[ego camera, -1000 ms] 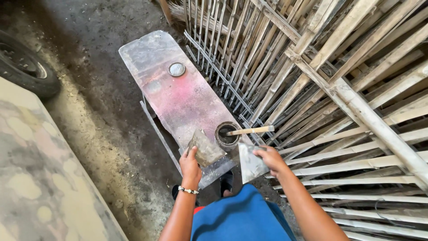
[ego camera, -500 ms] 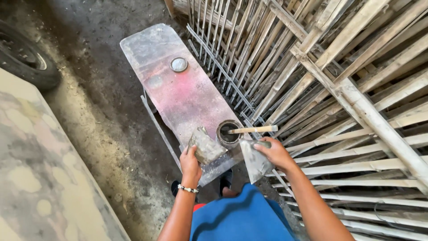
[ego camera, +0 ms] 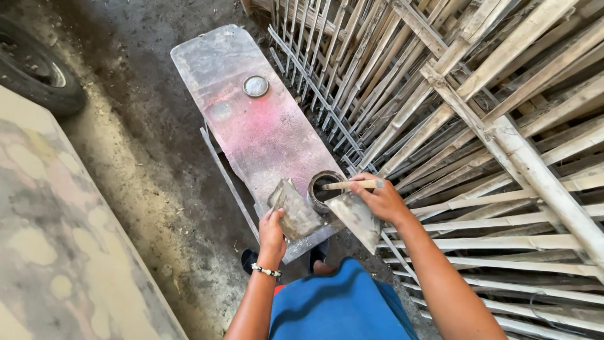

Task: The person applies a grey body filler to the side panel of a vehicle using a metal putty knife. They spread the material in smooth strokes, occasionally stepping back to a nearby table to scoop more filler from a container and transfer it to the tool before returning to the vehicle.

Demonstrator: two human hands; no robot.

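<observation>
- The small round dark tin [ego camera: 324, 189], with dark contents showing inside its rim, stands at the near end of the long pink-stained metal bench top [ego camera: 251, 132], close to the person's body.
- The right hand [ego camera: 377, 200] has moved in from the bench edge, where it was a second ago, and now lies against the tin's right rim. Its fingers are closed around a flat grey putty-smeared trowel blade [ego camera: 357, 219] that hangs point-down below the palm, and they also touch the pale wooden stick [ego camera: 352, 184] resting across the tin's mouth.
- Judgement: the right hand has shifted from merely carrying the blade to the tin, so work at the tin appears to be in hand.
- The left hand [ego camera: 272, 232], with a beaded bracelet at the wrist, has kept its place. Its fingers grip the lower edge of a flat grey smeared rectangular plate [ego camera: 294, 209], tilted, its upper corner just beside the tin's left rim.
- A round silvery lid [ego camera: 256, 85] lies apart, well up the bench.
- To the right stands a mass of pale bamboo slat panels [ego camera: 478, 113], leaning beside the bench.
- A dark rubber tyre [ego camera: 38, 79] sits at upper left on the dirty concrete floor [ego camera: 132, 157].
</observation>
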